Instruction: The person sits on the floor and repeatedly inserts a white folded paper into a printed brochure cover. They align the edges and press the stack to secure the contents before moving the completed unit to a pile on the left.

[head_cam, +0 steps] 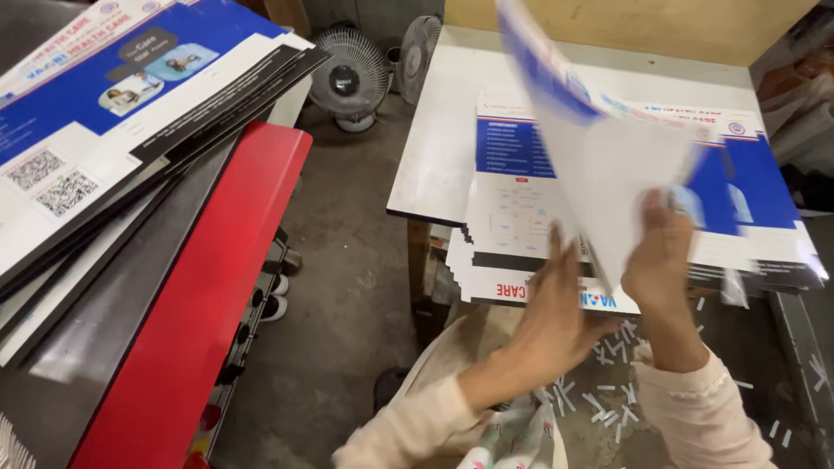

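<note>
A white desk (434, 148) with a dark edge carries a stack of printed sheets (521, 217), blue and white, overhanging its near edge. At the left, a machine bed with a red front (200, 295) bears a second, fanned pile of printed sheets (130, 104). The grey floor (339, 287) holds two small fans (352, 78) and scattered white paper strips (608, 399).

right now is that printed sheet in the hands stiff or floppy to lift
Probably floppy: the printed sheet curves and blurs as the left hand and right hand lift it. Likely light, since fingertips alone seem to carry it. Its surface looks glossy, so it may slide easily over the stack of sheets below.
</note>
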The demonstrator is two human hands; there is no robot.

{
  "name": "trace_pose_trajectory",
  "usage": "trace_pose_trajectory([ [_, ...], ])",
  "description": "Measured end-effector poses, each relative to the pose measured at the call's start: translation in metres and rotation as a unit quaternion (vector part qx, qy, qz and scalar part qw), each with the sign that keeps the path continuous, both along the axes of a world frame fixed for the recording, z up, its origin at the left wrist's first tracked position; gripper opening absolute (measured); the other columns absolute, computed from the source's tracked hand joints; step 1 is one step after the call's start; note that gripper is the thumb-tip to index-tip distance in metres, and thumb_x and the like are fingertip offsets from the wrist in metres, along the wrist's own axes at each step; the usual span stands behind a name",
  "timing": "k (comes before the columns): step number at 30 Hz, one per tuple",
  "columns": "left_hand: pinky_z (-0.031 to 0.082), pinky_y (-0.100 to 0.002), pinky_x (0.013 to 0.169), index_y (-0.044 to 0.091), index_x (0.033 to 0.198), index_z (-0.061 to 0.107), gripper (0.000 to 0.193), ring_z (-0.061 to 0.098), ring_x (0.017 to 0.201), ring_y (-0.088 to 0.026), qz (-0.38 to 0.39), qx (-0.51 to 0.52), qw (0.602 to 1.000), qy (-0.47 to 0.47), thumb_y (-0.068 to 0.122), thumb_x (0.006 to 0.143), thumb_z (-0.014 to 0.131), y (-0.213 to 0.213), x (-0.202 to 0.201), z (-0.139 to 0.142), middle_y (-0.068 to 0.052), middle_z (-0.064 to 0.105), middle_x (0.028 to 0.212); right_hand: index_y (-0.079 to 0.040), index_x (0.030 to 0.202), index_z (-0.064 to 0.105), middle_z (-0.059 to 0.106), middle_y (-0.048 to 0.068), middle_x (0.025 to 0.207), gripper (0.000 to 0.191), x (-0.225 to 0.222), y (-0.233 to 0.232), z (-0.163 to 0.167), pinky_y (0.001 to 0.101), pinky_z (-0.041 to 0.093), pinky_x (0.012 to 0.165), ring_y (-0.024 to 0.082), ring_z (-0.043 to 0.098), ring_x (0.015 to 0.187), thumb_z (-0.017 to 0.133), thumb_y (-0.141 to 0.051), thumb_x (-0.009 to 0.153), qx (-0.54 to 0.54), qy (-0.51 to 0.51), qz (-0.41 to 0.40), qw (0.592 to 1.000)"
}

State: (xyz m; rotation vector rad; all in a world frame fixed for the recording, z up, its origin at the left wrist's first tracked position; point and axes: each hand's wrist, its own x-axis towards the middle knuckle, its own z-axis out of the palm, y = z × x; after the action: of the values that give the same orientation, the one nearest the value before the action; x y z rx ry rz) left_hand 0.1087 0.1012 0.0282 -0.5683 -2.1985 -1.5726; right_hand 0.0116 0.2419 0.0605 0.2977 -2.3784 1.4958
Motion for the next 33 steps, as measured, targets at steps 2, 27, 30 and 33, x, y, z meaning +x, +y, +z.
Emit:
trace_pose_trajectory([
  [2, 0.026, -0.066, 0.119, -0.019, 0.152, 0.015, 0.108, 0.013, 0.155, -0.062, 0.068, -0.093, 0.987, 0.109, 0.017, 0.076, 0.082, 0.013, -0.020, 0.027, -0.050, 0.008, 0.160, 0.006, 0.133, 0.058, 0.062, 0.021, 0.122, 0.041, 0.014, 0.005, 0.018, 0.0410, 0.052, 0.096, 0.031, 0.063, 0.105, 0.054, -0.028, 0.111, -0.393, 0.041, 0.000, 0.919],
  [27, 0.058, -0.038, 0.069, 0.003, 0.125, 0.062, 0.055, 0.074, 0.075, -0.030, 0.006, -0.295, 0.950, -0.100, 0.047, 0.093, 0.073, -0.102, -0.175, -0.033, -0.019, 0.076, 0.088, -0.022, 0.113, 0.073, 0.079, 0.010, 0.091, 0.039, -0.063, 0.023, -0.021, 0.0432, 0.053, 0.071, 0.030, 0.074, 0.084, 0.058, -0.056, 0.099, 0.579, -0.087, 0.043, 0.810],
  [30, 0.061, -0.047, 0.082, 0.003, 0.138, 0.052, 0.071, 0.073, 0.097, -0.035, 0.100, -0.372, 0.896, -0.219, 0.057, 0.093, 0.063, -0.082, -0.189, -0.033, -0.022, 0.060, 0.134, -0.013, 0.124, 0.067, 0.072, 0.013, 0.111, 0.046, -0.086, 0.010, -0.037, 0.0448, 0.053, 0.088, 0.031, 0.069, 0.104, 0.055, -0.051, 0.101, 0.542, -0.015, 0.028, 0.840],
  [33, 0.029, -0.070, 0.109, 0.009, 0.141, 0.049, 0.071, 0.040, 0.142, -0.041, 0.147, -0.482, 0.864, 0.012, 0.056, 0.090, 0.056, -0.053, -0.190, -0.053, -0.022, 0.032, 0.155, -0.007, 0.139, 0.056, 0.055, 0.019, 0.140, 0.055, -0.095, -0.014, -0.076, 0.0598, 0.037, 0.103, 0.035, 0.051, 0.130, 0.052, -0.037, 0.094, 0.517, 0.138, 0.005, 0.845],
])
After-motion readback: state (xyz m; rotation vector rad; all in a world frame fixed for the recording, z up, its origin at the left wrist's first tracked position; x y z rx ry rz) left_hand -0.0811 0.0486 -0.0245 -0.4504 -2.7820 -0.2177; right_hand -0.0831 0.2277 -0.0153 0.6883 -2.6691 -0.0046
